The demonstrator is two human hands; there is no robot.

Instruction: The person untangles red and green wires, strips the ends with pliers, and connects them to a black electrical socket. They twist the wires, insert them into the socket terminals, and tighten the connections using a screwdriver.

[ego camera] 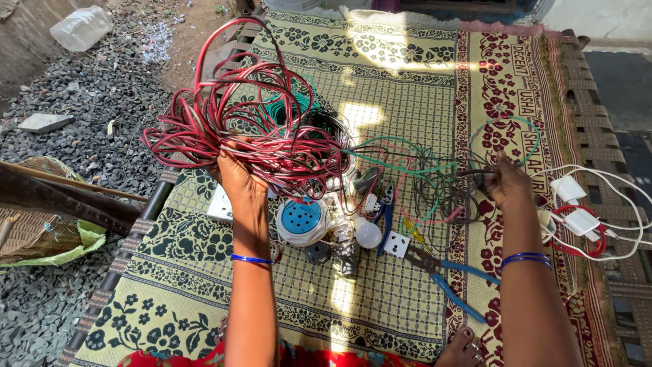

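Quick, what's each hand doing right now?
Left hand: closed, holding up the red wire bundle.
Right hand: closed, pinching thin wires.

Home yard: woven cot (598,129), patterned mat (380,81), gravel ground (75,102).

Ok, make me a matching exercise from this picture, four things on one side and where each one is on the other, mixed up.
Things:
1. tangled red wire bundle
2. blue-handled pliers
3. white round bulb
4. clear plastic bottle

Places:
A. on the gravel, top left
B. lifted in the left hand
C. on the mat near the right forearm
D. on the mat beside the blue-and-white round socket box

Pairs: 1-B, 2-C, 3-D, 4-A
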